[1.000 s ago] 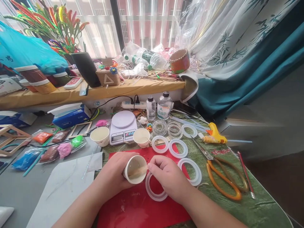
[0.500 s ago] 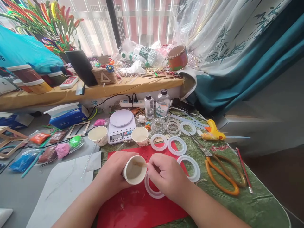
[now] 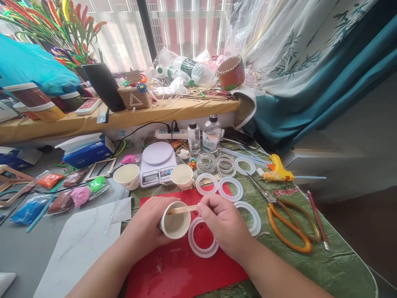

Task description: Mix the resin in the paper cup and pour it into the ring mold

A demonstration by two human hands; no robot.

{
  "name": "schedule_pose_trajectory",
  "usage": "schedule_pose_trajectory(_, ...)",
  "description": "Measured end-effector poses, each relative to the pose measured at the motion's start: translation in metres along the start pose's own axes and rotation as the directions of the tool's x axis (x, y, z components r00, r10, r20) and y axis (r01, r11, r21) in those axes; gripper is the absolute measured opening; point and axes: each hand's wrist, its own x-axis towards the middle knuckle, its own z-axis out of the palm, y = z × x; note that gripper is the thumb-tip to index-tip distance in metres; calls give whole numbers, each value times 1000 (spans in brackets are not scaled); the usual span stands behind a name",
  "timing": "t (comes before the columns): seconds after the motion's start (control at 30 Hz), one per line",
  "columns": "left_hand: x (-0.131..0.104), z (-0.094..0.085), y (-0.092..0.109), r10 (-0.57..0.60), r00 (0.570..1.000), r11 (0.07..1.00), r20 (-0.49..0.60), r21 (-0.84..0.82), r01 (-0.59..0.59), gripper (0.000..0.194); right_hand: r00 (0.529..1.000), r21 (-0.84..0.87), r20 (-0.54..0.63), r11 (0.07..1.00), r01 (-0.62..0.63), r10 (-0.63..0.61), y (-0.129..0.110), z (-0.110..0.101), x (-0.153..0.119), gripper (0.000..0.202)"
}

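A white paper cup is wrapped by my left hand, its mouth tilted toward me. Between the thumb and fingers of my right hand is a wooden stick, whose far end lies inside the cup's mouth. Both hands are above a red sheet. Under and beside my right hand lies a translucent ring mold; several more, such as this ring mold, sit just behind. Two further paper cups, a left one and a right one, stand farther back.
A kitchen scale stands behind the cups, with a small bottle and a larger labelled bottle to its right. Orange-handled scissors, a yellow glue gun and a red pencil lie at right. White paper lies at left.
My right hand has shifted slightly right and up, drawing more of the wooden stick out over the cup's rim. The cup stays in my left hand; the view has shifted a little.
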Motion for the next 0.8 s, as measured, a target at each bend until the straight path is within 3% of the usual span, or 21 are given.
schedule_pose_trajectory(0.3,-1,-1,-1,4,1000,1000,-4,-7,-4,44,999,-53,-15,997,51,-52,3,-2,1,29)
schedule_pose_trajectory(0.4,-1,-1,-1,3,1000,1000,-7,-5,-3,45,989,-221,-5,965,140,-145,3,-2,1,27)
schedule_pose_trajectory(0.47,-2,0,-1,9,1000,1000,-10,-1,-9,44,973,-391,37,893,223,-227,2,-1,1,28)
schedule_pose_trajectory(0.53,-2,0,-1,17,1000,1000,-11,1,-17,41,974,-480,81,848,223,-210,3,1,1,30)
schedule_pose_trajectory(0.6,-2,0,-1,18,1000,1000,-19,0,-18,39,993,-431,93,896,103,-69,4,3,2,31)
schedule_pose_trajectory(0.7,-1,0,-1,15,999,1000,-34,0,-15,39,985,-168,118,980,-105,126,8,5,4,28)
schedule_pose_trajectory(0.8,0,0,-1,22,999,1000,-32,-5,-23,39,988,26,91,992,-124,121,9,5,5,30)
